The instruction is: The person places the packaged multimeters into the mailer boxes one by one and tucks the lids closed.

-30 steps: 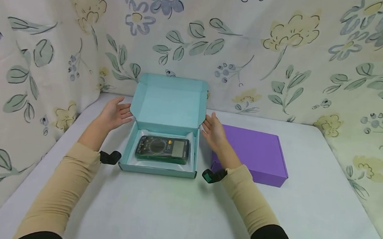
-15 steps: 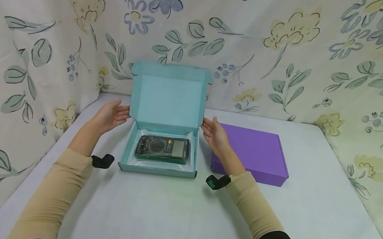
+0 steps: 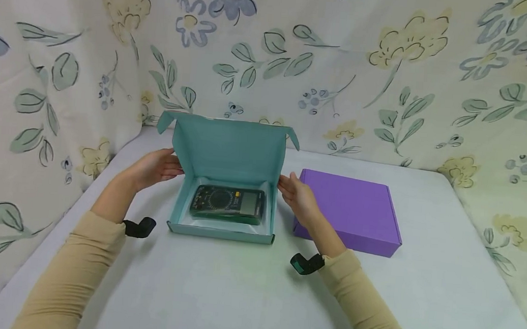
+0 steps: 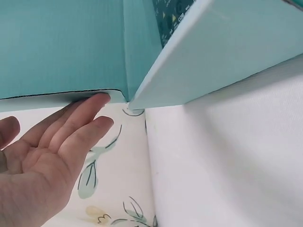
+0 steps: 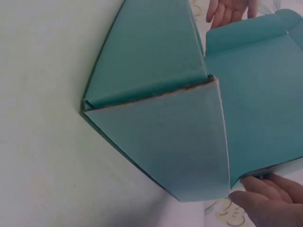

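A teal cardboard box (image 3: pixel 222 233) stands on the white table, its lid (image 3: pixel 229 149) raised at the back and leaning forward. Inside, a dark multimeter (image 3: pixel 227 204) lies face up on clear wrapping. My left hand (image 3: pixel 155 168) is at the lid's left edge, palm up and fingers extended; in the left wrist view the fingertips (image 4: pixel 97 100) reach under that edge. On the opposite side my right hand (image 3: pixel 299 197) holds its fingers straight against the lid's right edge. The right wrist view shows those fingers (image 5: pixel 265 189) partly hidden behind the lid.
A closed purple box (image 3: pixel 349 211) lies on the table to the right, beside my right forearm. A flower-patterned curtain (image 3: pixel 270 68) hangs behind and to the left of the white table (image 3: pixel 217 294). Each wrist carries a small black camera (image 3: pixel 139 227).
The lid has swung up from leaning back and now tilts forward over the box, its side flaps sticking out. Both hands have stayed at its edges. The multimeter stays inside.
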Demonstrator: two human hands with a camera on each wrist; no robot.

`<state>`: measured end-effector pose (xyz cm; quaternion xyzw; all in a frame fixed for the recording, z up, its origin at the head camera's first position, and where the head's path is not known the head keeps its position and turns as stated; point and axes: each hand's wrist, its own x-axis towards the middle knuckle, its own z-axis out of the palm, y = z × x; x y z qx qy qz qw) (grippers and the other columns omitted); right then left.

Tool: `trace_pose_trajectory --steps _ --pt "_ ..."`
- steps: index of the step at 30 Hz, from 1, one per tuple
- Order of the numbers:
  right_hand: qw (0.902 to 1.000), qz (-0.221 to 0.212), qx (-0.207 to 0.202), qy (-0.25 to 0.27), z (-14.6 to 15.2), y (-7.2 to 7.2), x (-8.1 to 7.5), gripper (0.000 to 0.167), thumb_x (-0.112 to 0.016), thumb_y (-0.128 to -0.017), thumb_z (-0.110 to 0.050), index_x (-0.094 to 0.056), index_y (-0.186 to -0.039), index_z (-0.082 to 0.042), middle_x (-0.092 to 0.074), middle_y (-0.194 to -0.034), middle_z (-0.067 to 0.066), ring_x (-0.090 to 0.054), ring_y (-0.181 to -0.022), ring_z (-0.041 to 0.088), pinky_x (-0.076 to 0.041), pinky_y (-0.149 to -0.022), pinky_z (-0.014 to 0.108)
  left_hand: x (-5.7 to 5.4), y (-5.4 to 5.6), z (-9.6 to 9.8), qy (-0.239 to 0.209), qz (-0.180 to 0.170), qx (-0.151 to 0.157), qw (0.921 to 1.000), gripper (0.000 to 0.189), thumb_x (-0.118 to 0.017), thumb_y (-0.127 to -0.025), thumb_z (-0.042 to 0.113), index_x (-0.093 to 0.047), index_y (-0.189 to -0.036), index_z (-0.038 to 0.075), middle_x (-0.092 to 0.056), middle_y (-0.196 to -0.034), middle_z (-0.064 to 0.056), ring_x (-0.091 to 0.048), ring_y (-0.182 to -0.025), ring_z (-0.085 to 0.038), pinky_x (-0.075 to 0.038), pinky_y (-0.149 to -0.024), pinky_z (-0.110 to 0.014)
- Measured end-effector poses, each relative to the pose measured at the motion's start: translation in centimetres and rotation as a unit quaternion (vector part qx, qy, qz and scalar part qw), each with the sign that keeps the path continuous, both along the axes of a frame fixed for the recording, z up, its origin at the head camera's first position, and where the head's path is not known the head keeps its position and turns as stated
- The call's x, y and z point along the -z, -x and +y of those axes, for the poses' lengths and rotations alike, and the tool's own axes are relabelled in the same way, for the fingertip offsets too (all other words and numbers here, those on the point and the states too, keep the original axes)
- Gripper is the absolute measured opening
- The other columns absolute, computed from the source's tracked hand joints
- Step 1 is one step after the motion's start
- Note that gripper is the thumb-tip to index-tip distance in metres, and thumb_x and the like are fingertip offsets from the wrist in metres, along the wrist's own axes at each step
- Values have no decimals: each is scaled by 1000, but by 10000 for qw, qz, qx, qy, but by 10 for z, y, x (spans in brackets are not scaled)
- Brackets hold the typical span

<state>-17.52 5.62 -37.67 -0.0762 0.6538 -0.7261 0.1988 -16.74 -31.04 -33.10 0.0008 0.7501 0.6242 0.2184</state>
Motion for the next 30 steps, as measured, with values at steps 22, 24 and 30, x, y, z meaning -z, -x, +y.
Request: trace_pose_trajectory --steps 22,24,30 --pt "9965 524 -239 -611 -5 -2 3 64 -13 -107 -42 -5 -155 0 -4 -161 17 -4 -148 30 -11 -118 49 32 1 27 -1014 657 288 9923 74 -8 -103 53 14 -152 2 11 -157 -28 10 -144 -43 8 -115 -54" --pt "9969 417 -240 -615 -5 -4 3 62 -13 -108 -40 -4 -155 -2 -2 -162 14 -2 -148 28 -10 -118 48 35 0 28 -1016 708 205 9921 73 -8 -104 52 13 -153 2 10 -157 -28 10 -144 -42 8 -115 -55" --pt "9989 287 -30 -360 -6 -10 0 61 -16 -108 -36 -11 -153 6 -10 -159 20 -11 -147 32 -14 -118 46 40 -11 19 -582 897 -102 9942 76 -13 -103 54 10 -154 2 2 -158 -26 0 -146 -41 1 -117 -52"
